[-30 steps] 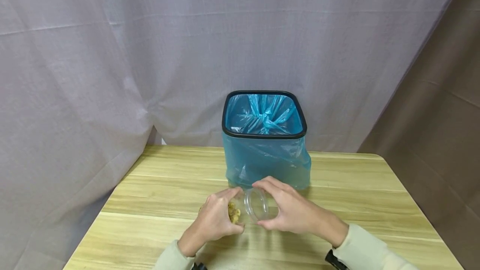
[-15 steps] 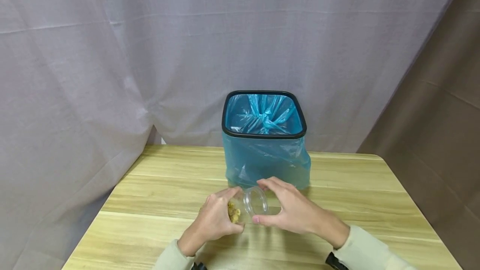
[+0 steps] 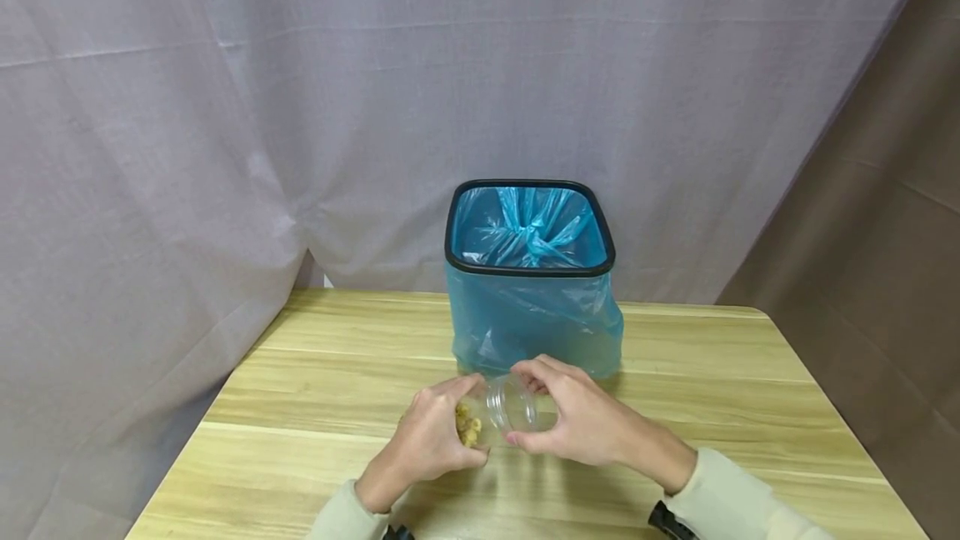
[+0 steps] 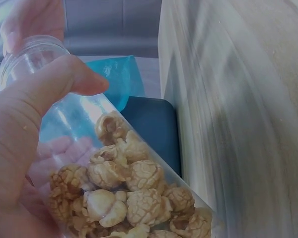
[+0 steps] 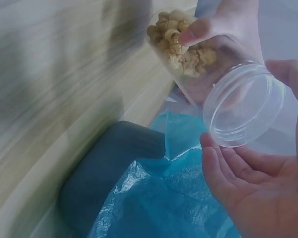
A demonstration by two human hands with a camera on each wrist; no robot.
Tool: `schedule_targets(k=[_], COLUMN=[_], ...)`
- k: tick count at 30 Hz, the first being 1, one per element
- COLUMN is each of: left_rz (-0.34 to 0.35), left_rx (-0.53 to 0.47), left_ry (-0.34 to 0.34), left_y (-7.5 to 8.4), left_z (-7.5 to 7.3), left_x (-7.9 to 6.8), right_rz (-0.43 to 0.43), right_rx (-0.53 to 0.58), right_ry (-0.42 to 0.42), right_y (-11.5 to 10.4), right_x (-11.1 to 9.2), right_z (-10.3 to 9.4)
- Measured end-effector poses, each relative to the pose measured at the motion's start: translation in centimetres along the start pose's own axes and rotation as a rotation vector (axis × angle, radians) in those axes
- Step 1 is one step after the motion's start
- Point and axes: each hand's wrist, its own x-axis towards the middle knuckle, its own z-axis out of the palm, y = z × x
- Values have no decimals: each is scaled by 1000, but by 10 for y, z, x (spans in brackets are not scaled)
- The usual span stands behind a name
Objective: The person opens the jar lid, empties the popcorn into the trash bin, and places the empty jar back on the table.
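In the head view, my left hand point(image 3: 431, 432) grips a clear plastic jar point(image 4: 74, 116) that lies tilted on its side above the table. Caramel-coloured popcorn point(image 4: 134, 173) fills the lower part of the jar, away from its mouth. The mouth end points right and carries a transparent round lid point(image 5: 248, 106). My right hand point(image 3: 581, 415) holds the lid by its edge, thumb on one side and curled fingers on the other. The left thumb lies along the jar wall in the left wrist view. Whether the lid is loose or tight I cannot tell.
A bin point(image 3: 528, 273) with a black rim and a blue bag stands at the table's back edge, just beyond my hands. The wood-grain table point(image 3: 300, 407) spreads out on both sides. Grey cloth point(image 3: 360, 107) hangs behind it and at the left.
My right thumb and fingers have shifted their places around the lid, and the lid's angle has changed slightly. The left hand, jar and bin are where they were.
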Motion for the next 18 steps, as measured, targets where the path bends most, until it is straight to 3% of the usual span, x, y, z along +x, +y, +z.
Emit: schedule_targets(k=[12, 18], left_rz=[-3, -39], left_rx=[-25, -28], left_ry=[35, 43], left_y=[-6, -9], left_z=[-6, -10], left_x=[-6, -12], right_rz=[-124, -107], right_rx=[-35, -98], right_ry=[10, -5], right_y=[3, 7], right_x=[-2, -7], right_z=[-9, -20])
